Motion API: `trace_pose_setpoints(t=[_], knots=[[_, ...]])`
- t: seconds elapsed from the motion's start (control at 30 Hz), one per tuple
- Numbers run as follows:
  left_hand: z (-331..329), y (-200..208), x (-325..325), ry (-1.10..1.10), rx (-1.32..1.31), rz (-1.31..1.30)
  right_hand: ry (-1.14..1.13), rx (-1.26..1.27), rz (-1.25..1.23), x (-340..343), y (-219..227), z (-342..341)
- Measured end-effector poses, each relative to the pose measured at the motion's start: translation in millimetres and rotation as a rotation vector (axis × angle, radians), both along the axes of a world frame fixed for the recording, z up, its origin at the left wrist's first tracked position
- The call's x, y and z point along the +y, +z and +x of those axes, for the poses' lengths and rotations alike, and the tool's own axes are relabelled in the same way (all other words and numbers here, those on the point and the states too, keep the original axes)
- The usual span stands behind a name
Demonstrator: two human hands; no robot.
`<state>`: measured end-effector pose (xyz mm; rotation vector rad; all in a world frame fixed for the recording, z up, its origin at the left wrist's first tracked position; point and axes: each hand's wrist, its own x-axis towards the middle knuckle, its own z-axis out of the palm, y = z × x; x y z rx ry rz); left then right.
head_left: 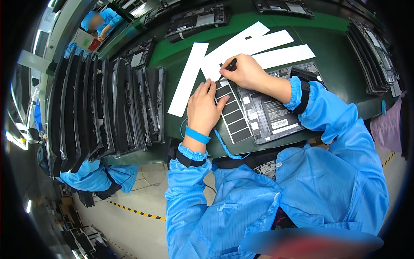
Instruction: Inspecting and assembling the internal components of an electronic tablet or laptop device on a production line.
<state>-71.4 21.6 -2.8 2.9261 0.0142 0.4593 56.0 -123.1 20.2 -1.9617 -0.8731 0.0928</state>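
Note:
A narrow white sheet with a row of black rectangular pads (234, 116) lies on the green table in front of me. My left hand (202, 105) rests flat on its left edge, fingers stretched out, with a blue band around the wrist. At the far end of the sheet, my right hand (245, 72) is closed on a slim black pen-like tool (231, 64). The tool's tip points down at the sheet's top; its exact kind cannot be made out. Under my right forearm sits an open laptop base (272, 113) with its inside showing.
Several white strips (188, 80) fan out beyond my hands. A row of upright dark laptop panels (105, 108) stands on the left, and stacked laptop parts (374, 60) at far right. More laptop bases (196, 20) lie at the back. A blue coiled cord (224, 146) hangs near the table's front edge.

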Motion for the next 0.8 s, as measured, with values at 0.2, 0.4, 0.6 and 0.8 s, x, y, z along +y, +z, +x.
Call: trace_pose_setpoints(t=[0.2, 0.4, 0.6, 0.8], knots=[[2.1, 2.1, -11.5, 0.005, -0.034, 0.086, 0.048, 0.301, 0.311, -18.0, 5.7, 2.1], [5.3, 29.7, -22.1, -0.057, -0.197, -0.140, 0.029, 0.348, 0.373, -145.9, 51.6, 25.6], [38.8, 57.9, -133.1, -0.579, 0.227, -0.667, -0.096, 0.518, 0.377, -244.1, 6.0, 57.8], [68.3, 38.3, -166.2, -0.779, 0.291, -0.360, -0.126, 0.623, 0.441, -251.2, -2.3, 56.6]])
